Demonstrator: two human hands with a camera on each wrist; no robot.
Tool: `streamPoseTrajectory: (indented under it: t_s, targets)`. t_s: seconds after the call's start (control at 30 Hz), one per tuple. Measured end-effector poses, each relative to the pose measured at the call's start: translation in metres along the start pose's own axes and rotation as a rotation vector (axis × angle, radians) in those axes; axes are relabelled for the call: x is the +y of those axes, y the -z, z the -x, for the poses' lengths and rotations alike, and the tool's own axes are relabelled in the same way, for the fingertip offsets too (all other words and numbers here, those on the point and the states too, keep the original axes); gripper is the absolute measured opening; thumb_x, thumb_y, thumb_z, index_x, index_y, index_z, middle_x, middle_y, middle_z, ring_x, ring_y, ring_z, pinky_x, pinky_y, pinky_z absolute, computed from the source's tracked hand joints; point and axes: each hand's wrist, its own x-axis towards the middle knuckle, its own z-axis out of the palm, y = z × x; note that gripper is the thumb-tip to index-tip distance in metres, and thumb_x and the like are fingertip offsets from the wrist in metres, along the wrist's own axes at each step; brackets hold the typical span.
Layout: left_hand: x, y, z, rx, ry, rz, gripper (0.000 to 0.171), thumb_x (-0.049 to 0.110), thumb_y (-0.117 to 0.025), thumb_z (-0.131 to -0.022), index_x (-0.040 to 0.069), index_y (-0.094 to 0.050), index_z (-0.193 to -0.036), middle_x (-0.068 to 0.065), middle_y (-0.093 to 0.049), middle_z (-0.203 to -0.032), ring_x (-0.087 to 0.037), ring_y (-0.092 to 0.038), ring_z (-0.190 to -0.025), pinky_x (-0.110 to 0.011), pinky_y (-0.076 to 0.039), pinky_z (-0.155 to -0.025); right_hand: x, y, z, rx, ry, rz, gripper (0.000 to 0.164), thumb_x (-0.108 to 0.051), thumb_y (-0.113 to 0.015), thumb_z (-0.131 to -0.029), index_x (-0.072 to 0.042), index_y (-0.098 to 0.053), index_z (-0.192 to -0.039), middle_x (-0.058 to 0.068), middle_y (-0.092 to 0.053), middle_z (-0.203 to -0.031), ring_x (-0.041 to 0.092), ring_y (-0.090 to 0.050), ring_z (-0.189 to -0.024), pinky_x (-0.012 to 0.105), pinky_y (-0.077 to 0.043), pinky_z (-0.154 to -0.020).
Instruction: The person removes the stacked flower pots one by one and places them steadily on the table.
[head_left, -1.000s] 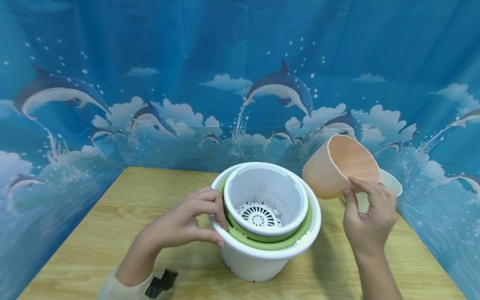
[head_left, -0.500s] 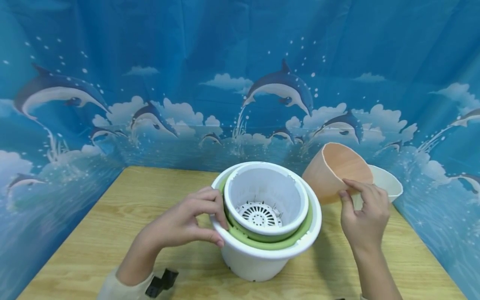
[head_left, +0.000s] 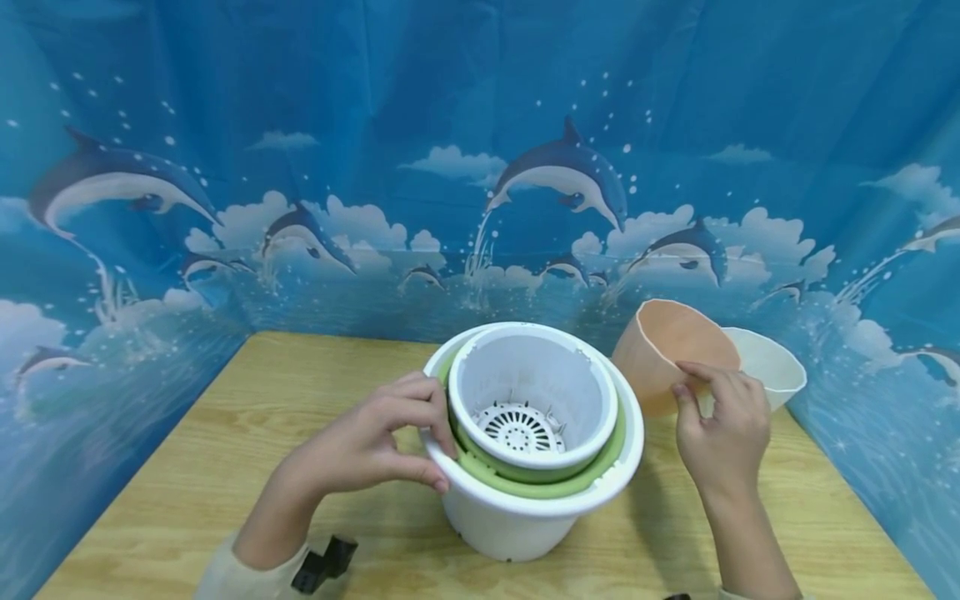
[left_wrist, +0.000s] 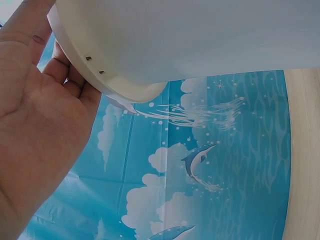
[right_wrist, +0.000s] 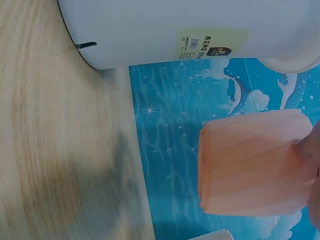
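In the head view, a nest of flower pots stands mid-table: a large white pot [head_left: 510, 533], a green pot [head_left: 525, 485] inside it, and a white pot with a slotted bottom [head_left: 525, 362] innermost. My left hand [head_left: 367, 437] grips the near-left rim of the nest, fingers over the edge and thumb outside. To the right, my right hand [head_left: 723, 421] pinches the rim of a peach flower pot [head_left: 641, 367], which is tilted with its mouth toward me. The right wrist view has the peach pot's wall [right_wrist: 255, 160] side-on, blue backdrop showing between its base and the tabletop.
A pale, wavy-rimmed pot [head_left: 776, 367] is behind the right hand, partly covered by it and the peach pot. The wooden table [head_left: 187, 492] ends at a blue dolphin-print curtain [head_left: 420, 167] at the back and sides. A label [right_wrist: 210, 45] is on the large pot's side.
My right hand has lowered the peach pot and shifted slightly left, uncovering more of the pale pot behind. The left hand and the nested pots have stayed in place.
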Motion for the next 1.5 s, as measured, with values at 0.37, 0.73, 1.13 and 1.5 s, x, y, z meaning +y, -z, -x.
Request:
streamPoseTrajectory:
  t_s: [0.37, 0.73, 1.13, 1.5]
  targets:
    - [-0.001, 0.001, 0.0, 0.005, 0.001, 0.009, 0.02, 0.03, -0.085, -0.075, 0.028, -0.07, -0.088, 0.012, -0.058, -0.094, -0.012, -0.054, -0.098, -0.034, -0.047, -0.09, 0.004, -0.003, 0.002, -0.149, 0.004, 0.151, 0.021, 0.01, -0.074, -0.078, 0.002, -0.071, -0.097, 0.021, -0.072, -0.091, 0.042, -0.059, -0.092, 0.055, -0.029, -0.116]
    - [-0.001, 0.001, 0.0, 0.006, 0.003, 0.006, 0.02, 0.032, -0.084, -0.075, 0.028, -0.07, -0.087, 0.012, -0.058, -0.095, -0.013, -0.054, -0.098, -0.034, -0.047, -0.09, 0.009, -0.007, 0.006, -0.225, -0.035, 0.192, 0.02, 0.006, -0.076, -0.077, 0.001, -0.072, -0.096, 0.019, -0.073, -0.09, 0.041, -0.058, -0.091, 0.054, -0.038, -0.106]
    - [-0.001, 0.0, -0.001, 0.003, -0.008, 0.008, 0.02, 0.031, -0.085, -0.075, 0.028, -0.07, -0.088, 0.012, -0.058, -0.095, -0.012, -0.054, -0.098, -0.034, -0.047, -0.09, 0.013, -0.009, 0.012, -0.326, -0.11, 0.263, 0.019, 0.004, -0.075, -0.079, -0.003, -0.074, -0.096, 0.017, -0.074, -0.089, 0.037, -0.055, -0.086, 0.056, -0.041, -0.081]
    - [-0.001, 0.0, 0.0, 0.001, -0.001, 0.004, 0.019, 0.031, -0.084, -0.076, 0.029, -0.07, -0.088, 0.013, -0.058, -0.095, -0.012, -0.053, -0.098, -0.034, -0.047, -0.09, 0.013, -0.01, 0.015, -0.376, -0.129, 0.269, 0.019, 0.002, -0.074, -0.079, -0.005, -0.074, -0.096, 0.015, -0.074, -0.091, 0.037, -0.056, -0.084, 0.054, -0.042, -0.075]
